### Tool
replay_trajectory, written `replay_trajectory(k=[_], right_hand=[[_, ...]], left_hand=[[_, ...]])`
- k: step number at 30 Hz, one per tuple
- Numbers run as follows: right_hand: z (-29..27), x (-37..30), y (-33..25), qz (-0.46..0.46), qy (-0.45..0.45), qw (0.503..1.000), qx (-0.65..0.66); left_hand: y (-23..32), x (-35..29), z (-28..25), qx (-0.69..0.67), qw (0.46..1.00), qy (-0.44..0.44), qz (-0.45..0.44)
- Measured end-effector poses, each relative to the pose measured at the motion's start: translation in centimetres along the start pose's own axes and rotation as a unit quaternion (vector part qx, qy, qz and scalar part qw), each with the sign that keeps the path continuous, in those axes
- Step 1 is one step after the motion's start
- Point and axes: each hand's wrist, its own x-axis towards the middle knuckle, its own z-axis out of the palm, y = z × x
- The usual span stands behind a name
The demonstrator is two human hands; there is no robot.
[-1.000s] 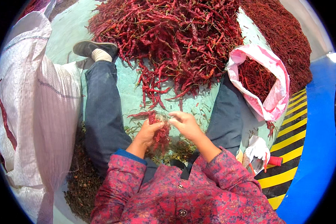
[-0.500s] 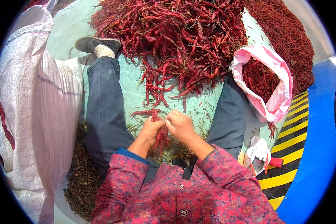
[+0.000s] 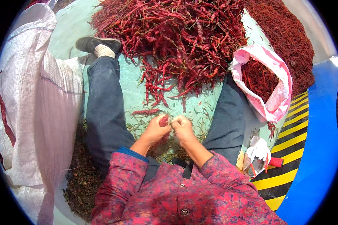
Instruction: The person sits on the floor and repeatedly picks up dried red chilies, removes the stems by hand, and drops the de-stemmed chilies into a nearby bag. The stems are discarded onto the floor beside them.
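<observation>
Between my knees, my left hand [image 3: 156,130] is closed around a small bunch of dried red chillies [image 3: 163,120], which show above the thumb and below the palm. My right hand [image 3: 183,128] is pinched close beside it, fingertips near the top of the bunch; what lies between them is too small to make out. Just beyond my left hand a single dried red chilli [image 3: 145,111] lies on the pale green floor. Farther out rises a large heap of dried red chillies [image 3: 176,41], many with stems on, its near edge spilling toward my hands.
A pink-and-white sack [image 3: 283,93] holding chillies stands open by my right leg. A tall white woven sack [image 3: 60,108] is at left. Loose stems [image 3: 80,183] lie beside my left leg. A white cloth-like item [image 3: 259,150] lies near yellow-black floor stripes [image 3: 289,161]. Another red heap [image 3: 285,41] is far right.
The chillies in my left hand now sit lower in the grip, with fewer showing above the thumb. My right hand has shifted slightly right and down, its fingers still pinched.
</observation>
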Motion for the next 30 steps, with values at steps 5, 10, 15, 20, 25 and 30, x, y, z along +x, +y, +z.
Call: replay_trajectory(k=[5,10,15,20,25,30], right_hand=[[0.3,-0.2,-1.0,0.104,-0.069,0.972,0.2],[-0.8,0.0,-1.5,0.07,-0.095,0.985,0.129],[-0.7,-0.1,-1.3,0.095,-0.108,0.968,0.206],[-0.4,0.1,-3.3,0.158,-0.144,0.933,0.288],[-0.6,-0.4,-5.1,0.161,-0.234,0.888,0.361],[-1.6,-2.9,-6.7,0.166,-0.339,0.898,0.227]], left_hand=[[0.2,-0.2,-0.5,-0.078,0.997,0.015,0.011],[0.7,-0.6,-0.4,-0.018,1.0,-0.007,-0.024],[0.6,-1.0,-0.5,0.21,0.977,-0.025,-0.019],[2.0,-1.6,-0.8,-0.054,0.995,-0.051,-0.068],[2.3,-1.8,-0.7,-0.27,0.955,-0.111,-0.054],[2.1,-1.9,-1.0,-0.336,0.929,-0.156,-0.019]])
